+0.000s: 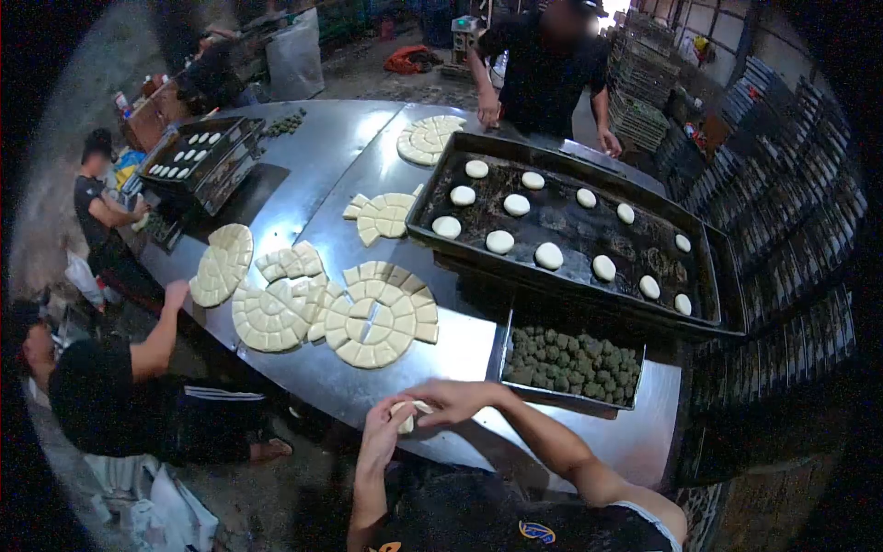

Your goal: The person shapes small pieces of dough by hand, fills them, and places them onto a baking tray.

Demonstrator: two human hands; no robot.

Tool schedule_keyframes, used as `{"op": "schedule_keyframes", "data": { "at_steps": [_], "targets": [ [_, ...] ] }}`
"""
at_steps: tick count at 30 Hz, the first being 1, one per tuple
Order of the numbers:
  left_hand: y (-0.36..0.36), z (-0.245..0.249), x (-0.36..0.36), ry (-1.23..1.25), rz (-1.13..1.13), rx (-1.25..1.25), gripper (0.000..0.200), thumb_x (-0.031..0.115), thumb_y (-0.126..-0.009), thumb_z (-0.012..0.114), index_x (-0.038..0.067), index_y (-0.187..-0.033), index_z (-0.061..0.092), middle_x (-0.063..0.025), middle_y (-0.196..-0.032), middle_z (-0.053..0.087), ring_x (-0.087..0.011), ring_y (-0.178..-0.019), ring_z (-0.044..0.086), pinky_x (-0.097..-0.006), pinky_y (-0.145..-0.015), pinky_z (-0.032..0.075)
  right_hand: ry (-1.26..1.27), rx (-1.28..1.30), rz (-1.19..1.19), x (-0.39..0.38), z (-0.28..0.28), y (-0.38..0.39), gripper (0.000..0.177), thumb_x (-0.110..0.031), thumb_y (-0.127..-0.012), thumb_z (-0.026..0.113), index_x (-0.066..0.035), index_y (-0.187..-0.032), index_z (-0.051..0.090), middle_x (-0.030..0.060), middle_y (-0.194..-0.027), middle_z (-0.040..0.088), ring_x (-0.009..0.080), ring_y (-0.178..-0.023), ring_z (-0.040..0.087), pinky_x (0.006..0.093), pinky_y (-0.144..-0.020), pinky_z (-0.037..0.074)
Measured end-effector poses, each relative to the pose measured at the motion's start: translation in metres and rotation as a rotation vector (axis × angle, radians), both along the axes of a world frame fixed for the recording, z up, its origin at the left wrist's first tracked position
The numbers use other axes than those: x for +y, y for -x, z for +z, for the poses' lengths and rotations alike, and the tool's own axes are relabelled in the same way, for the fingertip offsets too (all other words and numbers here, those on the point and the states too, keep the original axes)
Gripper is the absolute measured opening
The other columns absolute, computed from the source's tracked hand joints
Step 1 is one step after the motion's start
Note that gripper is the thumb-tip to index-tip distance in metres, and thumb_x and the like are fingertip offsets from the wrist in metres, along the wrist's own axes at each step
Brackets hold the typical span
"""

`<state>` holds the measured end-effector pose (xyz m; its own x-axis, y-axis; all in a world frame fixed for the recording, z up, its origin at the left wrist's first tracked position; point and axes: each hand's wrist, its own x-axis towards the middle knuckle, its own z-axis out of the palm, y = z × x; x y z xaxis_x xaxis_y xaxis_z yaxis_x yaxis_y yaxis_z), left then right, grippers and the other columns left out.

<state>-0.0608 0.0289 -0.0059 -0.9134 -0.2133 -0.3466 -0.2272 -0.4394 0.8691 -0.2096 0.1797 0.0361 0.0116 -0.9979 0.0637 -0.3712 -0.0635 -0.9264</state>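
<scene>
"What are my hands doing?"

"My left hand (pixel 375 434) is partly closed, fingers curled around a small piece of pale dough (pixel 405 420) above the near edge of the metal table (pixel 317 189). My right hand (pixel 452 401) arches over from the right, half open, fingertips at the dough; whether they pinch it, I cannot tell."

"And around them?"

"Just right, a metal tin (pixel 641 379) holds dark green balls (pixel 570 361). Beyond it, a big black tray (pixel 575 225) carries white dough rounds (pixel 549 256). Left of the tray lie flat dough discs (pixel 368 324) cut into pieces."

"Anyone nearby?"

"One person (pixel 543 69) stands behind the tray; another (pixel 106 396), near left, reaches toward a disc. A third (pixel 97 207) is farther left, beside a smaller tray (pixel 187 154)."
</scene>
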Motion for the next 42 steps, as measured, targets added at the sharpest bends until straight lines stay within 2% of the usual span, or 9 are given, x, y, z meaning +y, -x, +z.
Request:
{"op": "schedule_keyframes", "data": {
  "at_steps": [4, 8, 12, 14, 17, 22, 29, 35, 42],
  "targets": [
    [-0.007, 0.004, -0.021, 0.282, 0.191, -0.037, 0.017, 0.011, -0.089, 0.063, 0.000, -0.102, 0.063, -0.0003, -0.085, 0.062, -0.0075, -0.073, 0.055, -0.0224, -0.061, 0.045, -0.140, -0.092, -0.298, 0.013, -0.030, -0.025, 0.036, -0.029, -0.096, 0.054, 0.000, -0.117, 0.055, 0.0171, -0.104, 0.063, 0.0236, -0.093, 0.060, 0.0365, -0.083, 0.047],
    [-0.009, -0.001, -0.050, 0.110, 0.612, 0.024, 0.024, 0.010, -0.093, 0.054, -0.001, -0.114, 0.055, -0.0048, -0.100, 0.057, -0.0121, -0.089, 0.055, -0.0247, -0.078, 0.044, -0.260, 0.123, -0.499, 0.011, -0.026, 0.008, 0.041, -0.031, -0.093, 0.057, 0.000, -0.120, 0.055, 0.0181, -0.105, 0.062, 0.0253, -0.096, 0.060, 0.0368, -0.084, 0.048],
    [0.004, 0.004, -0.038, -0.214, 0.331, 0.151, 0.042, 0.000, -0.091, 0.046, -0.005, -0.132, 0.043, -0.0129, -0.121, 0.051, -0.0211, -0.108, 0.053, -0.0327, -0.090, 0.044, 0.170, 0.408, -0.968, -0.016, -0.003, 0.006, 0.071, -0.040, -0.085, 0.066, 0.010, -0.130, 0.042, 0.0289, -0.122, 0.050, 0.0366, -0.113, 0.051, 0.0393, -0.102, 0.038],
    [0.010, 0.028, -0.003, -0.158, 0.296, 0.095, 0.048, -0.004, -0.089, 0.050, -0.002, -0.136, 0.040, -0.0131, -0.126, 0.050, -0.0206, -0.111, 0.054, -0.0314, -0.092, 0.047, 0.236, 0.520, -1.068, -0.021, 0.009, -0.014, 0.058, -0.041, -0.090, 0.060, 0.007, -0.121, 0.051, 0.0265, -0.111, 0.057, 0.0348, -0.103, 0.056, 0.0404, -0.096, 0.041],
    [0.015, 0.031, 0.034, -0.089, 0.237, 0.131, 0.051, -0.006, -0.087, 0.057, -0.002, -0.135, 0.041, -0.0126, -0.126, 0.050, -0.0191, -0.111, 0.054, -0.0303, -0.092, 0.048, -0.039, -0.432, -1.112, -0.018, -0.006, -0.046, 0.045, -0.039, -0.098, 0.044, 0.002, -0.092, 0.061, 0.0201, -0.084, 0.062, 0.0262, -0.076, 0.060, 0.0363, -0.073, 0.047],
    [0.014, 0.006, 0.083, 0.318, 0.086, 0.176, 0.043, -0.006, -0.084, 0.063, -0.001, -0.125, 0.053, -0.0081, -0.109, 0.056, -0.0142, -0.101, 0.056, -0.0258, -0.087, 0.048, 0.034, -0.405, -1.627, 0.003, -0.038, -0.057, 0.062, -0.041, -0.101, 0.036, 0.000, -0.057, 0.052, 0.0067, -0.050, 0.048, 0.0151, -0.050, 0.046, 0.0348, -0.053, 0.039],
    [0.017, -0.002, 0.090, 0.254, -0.102, 0.093, 0.020, 0.005, -0.091, 0.060, -0.004, -0.109, 0.060, -0.0021, -0.090, 0.058, -0.0074, -0.082, 0.055, -0.0221, -0.074, 0.046, 0.121, -0.016, -1.673, 0.035, -0.019, -0.052, 0.061, -0.036, -0.098, 0.048, 0.007, -0.054, 0.052, 0.0076, -0.041, 0.041, 0.0108, -0.039, 0.034, 0.0353, -0.038, 0.029],
    [0.021, 0.018, 0.056, -0.121, -0.169, -0.144, 0.031, 0.022, -0.092, 0.063, -0.001, -0.113, 0.058, -0.0041, -0.097, 0.063, -0.0087, -0.085, 0.057, -0.0214, -0.075, 0.045, 0.043, 0.303, -1.363, 0.097, -0.028, -0.003, 0.026, -0.026, -0.087, 0.061, -0.002, -0.081, 0.070, 0.0185, -0.076, 0.066, 0.0286, -0.068, 0.063, 0.0394, -0.063, 0.048],
    [0.030, 0.006, 0.043, -0.162, -0.097, 0.039, 0.042, 0.025, -0.092, 0.063, -0.006, -0.120, 0.055, -0.0085, -0.110, 0.062, -0.0128, -0.097, 0.058, -0.0264, -0.086, 0.045, -0.453, 0.999, -1.625, 0.188, -0.049, 0.044, 0.032, -0.027, -0.076, 0.072, 0.002, -0.089, 0.067, 0.0193, -0.097, 0.052, 0.0353, -0.098, 0.045, 0.0446, -0.084, 0.043]
  ]
}}
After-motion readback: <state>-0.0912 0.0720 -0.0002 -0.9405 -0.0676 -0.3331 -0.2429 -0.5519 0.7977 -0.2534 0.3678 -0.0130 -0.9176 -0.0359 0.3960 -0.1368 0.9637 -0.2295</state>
